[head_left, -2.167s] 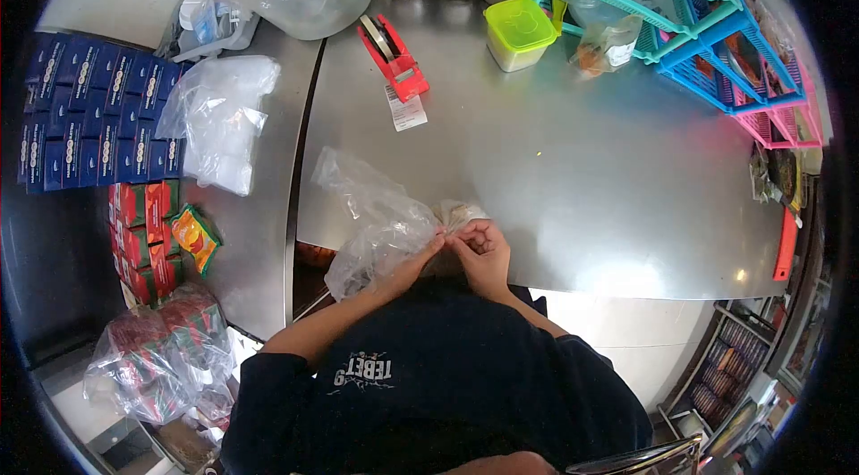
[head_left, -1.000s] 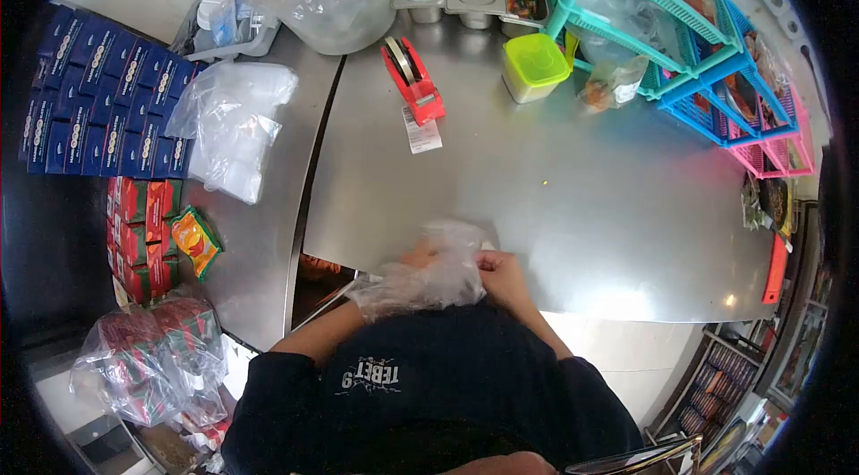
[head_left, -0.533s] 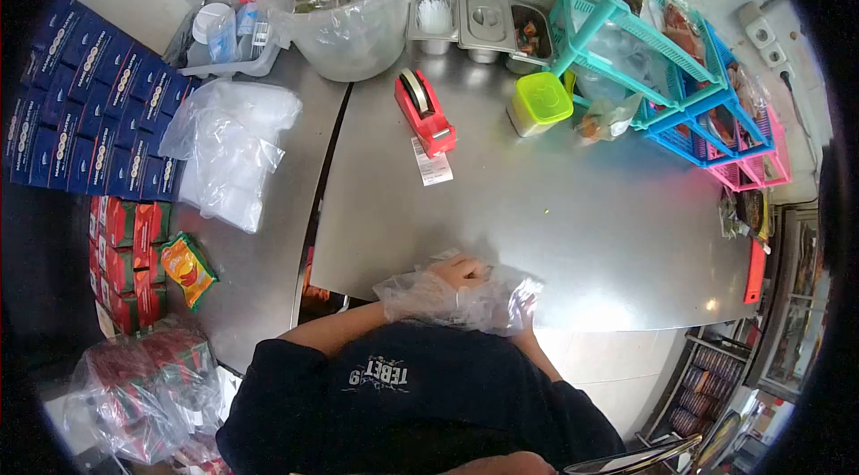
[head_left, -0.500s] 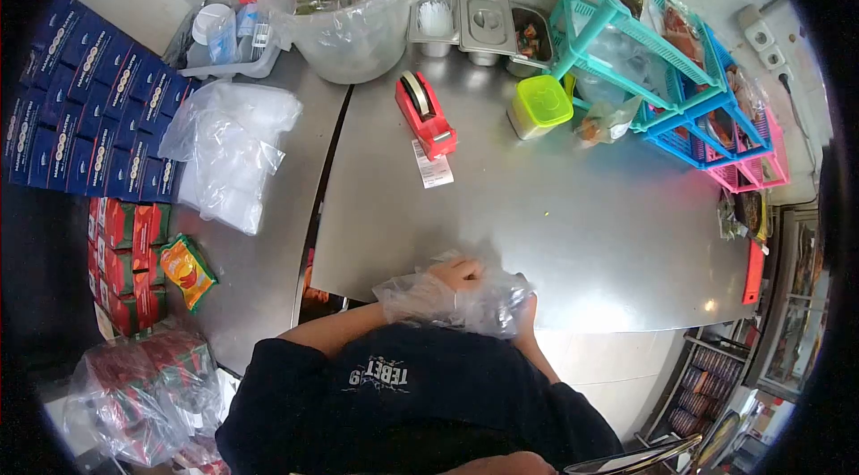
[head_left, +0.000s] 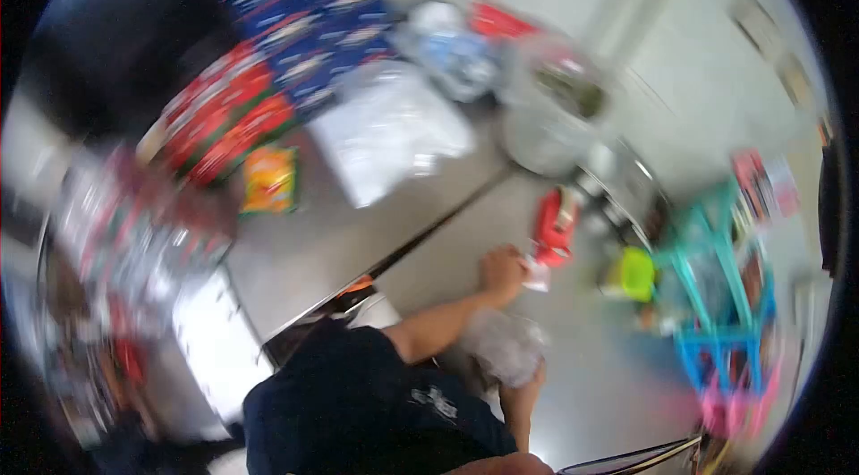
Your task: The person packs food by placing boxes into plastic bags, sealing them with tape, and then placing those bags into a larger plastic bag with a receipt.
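My left hand (head_left: 506, 271) has its curled fingers on the edge of a white paper slip (head_left: 537, 275). That slip is at the near end of a red tape dispenser (head_left: 556, 226); motion blur hides whether it is raised off the metal table. Close to my body, my right hand (head_left: 534, 384) is closed on a crumpled clear plastic bag (head_left: 506, 346), which covers part of its fingers. What the bag contains cannot be made out.
A steel table (head_left: 429, 271) has a dark seam. Behind are white plastic packs (head_left: 389, 131), a large clear tub (head_left: 546, 131) and metal containers (head_left: 626, 184). A green-lidded box (head_left: 636, 275) and coloured racks (head_left: 716, 296) stand right; blue boxes (head_left: 313, 14) and an orange packet (head_left: 269, 180) are left.
The view has swung left and blurred. My left hand has let go of the plastic bag and moved forward to the paper slip. The bag stays in my right hand.
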A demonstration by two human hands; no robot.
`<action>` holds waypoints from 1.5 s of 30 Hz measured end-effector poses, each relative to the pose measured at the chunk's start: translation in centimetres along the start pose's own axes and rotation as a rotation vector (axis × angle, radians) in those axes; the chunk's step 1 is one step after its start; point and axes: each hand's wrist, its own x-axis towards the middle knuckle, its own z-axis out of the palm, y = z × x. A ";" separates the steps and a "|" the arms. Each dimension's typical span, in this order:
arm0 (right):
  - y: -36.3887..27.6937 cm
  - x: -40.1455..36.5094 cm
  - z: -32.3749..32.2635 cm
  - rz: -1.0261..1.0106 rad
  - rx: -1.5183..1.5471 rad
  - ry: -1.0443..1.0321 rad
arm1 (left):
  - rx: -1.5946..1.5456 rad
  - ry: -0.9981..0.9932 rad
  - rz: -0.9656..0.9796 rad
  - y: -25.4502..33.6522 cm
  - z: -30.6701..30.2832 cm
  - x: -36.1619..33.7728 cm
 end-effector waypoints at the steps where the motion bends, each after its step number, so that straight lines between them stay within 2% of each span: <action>1: 1.4 0.1 -0.3 -0.110 -0.124 -0.139 | -0.196 0.044 0.071 0.4 -1.3 -0.7; 2: 3.1 0.6 -0.5 -0.236 -0.251 -0.267 | -0.027 0.150 -0.059 1.1 -0.8 -0.3; 4: 6.1 0.8 -0.1 -0.043 -0.012 -0.305 | 0.096 0.052 -0.173 3.0 -2.9 -0.9; 5: 4.8 1.1 0.5 -0.128 -0.013 -0.387 | -0.038 0.061 -0.143 3.2 -2.6 -1.4; 7: 1.8 -0.4 -0.1 -0.003 0.319 -0.064 | -0.005 0.337 -0.273 4.1 0.6 -1.4; 8: 1.4 0.3 -0.2 -0.021 0.342 -0.002 | -0.014 0.376 -0.296 4.1 -0.2 -2.2; 11: 1.6 1.4 -1.2 -0.082 0.284 0.036 | -0.095 0.383 -0.340 4.9 0.5 -3.9; 13: 2.6 1.7 -2.0 -0.093 0.246 0.064 | -0.055 0.486 -0.407 4.9 1.2 -4.1; 15: 3.4 1.4 -2.8 -0.099 0.207 0.077 | -0.021 0.494 -0.384 4.7 0.5 -5.3; 16: 3.6 1.0 -3.1 -0.101 0.194 0.080 | -0.181 0.417 -0.350 4.6 -1.0 -6.3; 17: 3.7 0.6 -3.4 -0.101 0.188 0.080 | -0.331 0.342 -0.314 3.8 -1.6 -7.2; 18: 3.7 0.0 -3.7 -0.102 0.179 0.074 | -0.320 0.356 -0.326 2.2 -2.3 -8.6; 20: 3.3 -1.5 -3.5 -0.109 0.171 0.041 | -0.650 0.347 -0.041 -2.1 -3.4 -11.6; 22: 2.3 -3.5 -2.7 -0.128 0.177 -0.015 | -0.675 0.406 0.136 -8.4 -7.3 -17.8; 24: 1.0 -6.1 -1.2 -0.162 0.187 -0.116 | -0.833 0.628 0.035 -14.8 -12.0 -26.7; 25: 0.1 -7.5 0.0 -0.190 0.193 -0.193 | -0.829 0.636 -0.103 -18.2 -15.3 -32.0; 26: -0.7 -9.4 1.5 -0.205 0.204 -0.258 | -0.551 0.921 -0.132 -20.2 -19.6 -38.2; 27: -1.8 -11.3 3.3 -0.224 0.219 -0.341 | -0.600 0.847 -0.412 -21.7 -24.7 -44.7; 28: -3.2 -13.4 5.6 -0.250 0.243 -0.441 | -0.479 0.928 -0.529 -27.1 -25.6 -49.0; 29: -5.0 -15.6 8.3 -0.291 0.267 -0.559 | -0.568 1.027 -0.690 -30.3 -28.0 -54.0; 31: -10.0 -21.5 14.5 -0.376 0.313 -0.786 | -0.244 1.313 -0.817 -39.5 -29.4 -62.4; 32: -13.4 -25.5 16.7 -0.437 0.322 -0.854 | -0.234 1.230 -0.970 -41.7 -31.4 -66.5; 33: -18.0 -30.1 19.9 -0.499 0.326 -0.921 | -0.105 1.234 -1.038 -44.1 -32.2 -69.6; 34: -20.6 -33.5 23.0 -0.572 0.400 -1.028 | 0.022 1.233 -1.105 -46.5 -32.4 -72.0; 35: -21.1 -35.5 28.7 -0.674 0.395 -1.084 | 0.018 1.229 -1.112 -48.3 -32.3 -73.8; 36: -26.3 -39.6 29.2 -0.722 0.290 -1.150 | 0.123 1.145 -1.172 -50.0 -32.3 -75.5; 37: -28.7 -42.5 32.9 -0.797 0.275 -1.243 | 0.229 1.063 -1.226 -51.2 -32.5 -76.7; 39: -33.8 -48.5 36.2 -0.964 0.326 -1.254 | 0.272 1.027 -1.268 -51.5 -32.8 -77.8; 41: -34.8 -52.9 43.1 -1.134 0.352 -1.296 | 0.283 1.171 -1.276 -51.8 -33.1 -78.3; 42: -35.0 -55.2 44.6 -1.152 0.360 -1.306 | 0.277 1.220 -1.296 -52.2 -33.0 -78.3; 44: -34.3 -59.0 46.6 -1.397 0.001 -0.893 | 0.313 1.273 -1.334 -52.9 -32.8 -78.2; 45: -34.7 -60.0 46.8 -1.407 0.011 -0.906 | 0.321 1.281 -1.349 -53.5 -32.7 -78.2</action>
